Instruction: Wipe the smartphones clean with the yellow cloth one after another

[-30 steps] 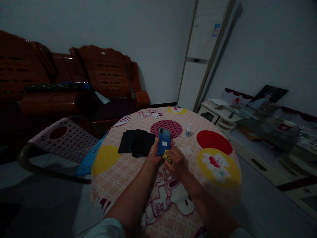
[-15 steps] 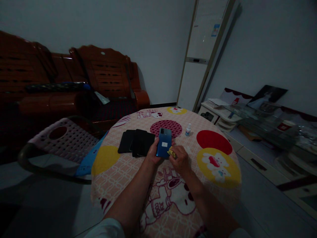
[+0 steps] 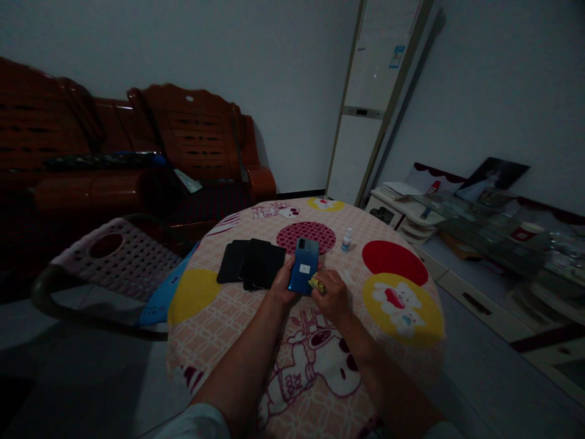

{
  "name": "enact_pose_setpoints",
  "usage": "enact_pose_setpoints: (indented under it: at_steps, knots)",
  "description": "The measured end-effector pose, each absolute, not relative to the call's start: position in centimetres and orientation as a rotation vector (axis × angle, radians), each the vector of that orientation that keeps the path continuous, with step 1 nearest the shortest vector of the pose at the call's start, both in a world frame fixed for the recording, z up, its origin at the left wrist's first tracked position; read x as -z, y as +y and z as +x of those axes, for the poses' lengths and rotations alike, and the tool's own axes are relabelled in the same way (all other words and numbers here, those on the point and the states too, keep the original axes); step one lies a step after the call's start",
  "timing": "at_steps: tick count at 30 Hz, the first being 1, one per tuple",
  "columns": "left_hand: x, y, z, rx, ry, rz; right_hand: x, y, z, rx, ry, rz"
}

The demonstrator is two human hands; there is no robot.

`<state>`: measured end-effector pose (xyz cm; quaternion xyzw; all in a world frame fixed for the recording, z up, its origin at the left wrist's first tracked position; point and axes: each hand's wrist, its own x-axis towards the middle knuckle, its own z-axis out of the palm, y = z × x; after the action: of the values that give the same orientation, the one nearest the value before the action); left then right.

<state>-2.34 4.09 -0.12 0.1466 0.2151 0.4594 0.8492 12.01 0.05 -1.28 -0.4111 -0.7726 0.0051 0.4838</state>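
Note:
My left hand [image 3: 282, 286] holds a blue phone [image 3: 304, 266] back side up, with a small white sticker on it, just above the round table [image 3: 228, 323]. My right hand [image 3: 333, 295] pinches a small yellow cloth [image 3: 316, 283] against the phone's lower right edge. A row of dark phones [image 3: 250, 263] lies flat on the patterned tablecloth just left of my left hand. A small white bottle [image 3: 347, 240] stands beyond the blue phone, to the right.
A pink perforated plastic chair [image 3: 116, 256] stands at the table's left. Wooden sofas [image 3: 137, 152] line the far wall. A tall white air conditioner [image 3: 370, 103] stands in the corner. Low cabinets with clutter [image 3: 479, 225] run along the right.
The blue phone tilted a little to the right and lowered slightly. My right hand with the yellow cloth shifted from below the phone to its lower right edge.

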Motion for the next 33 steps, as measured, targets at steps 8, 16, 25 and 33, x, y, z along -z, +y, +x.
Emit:
enact_pose_setpoints:
  at_steps: [8,16,25,33]
  knots:
    - [0.3,4.1,-2.1,-0.939,0.565,0.332,1.8,1.0,12.8,0.044,-1.786,-1.086]
    - [0.2,3.8,-2.3,-0.93,0.69,0.343,1.4,1.2,13.2,0.03,-1.737,-1.066]
    - [-0.1,3.1,-2.1,-0.723,0.57,0.475,1.8,2.4,15.0,0.094,-1.626,-1.197]
    - [0.1,2.9,-2.2,-0.672,0.563,0.495,1.7,2.5,15.5,0.153,-1.606,-1.236]
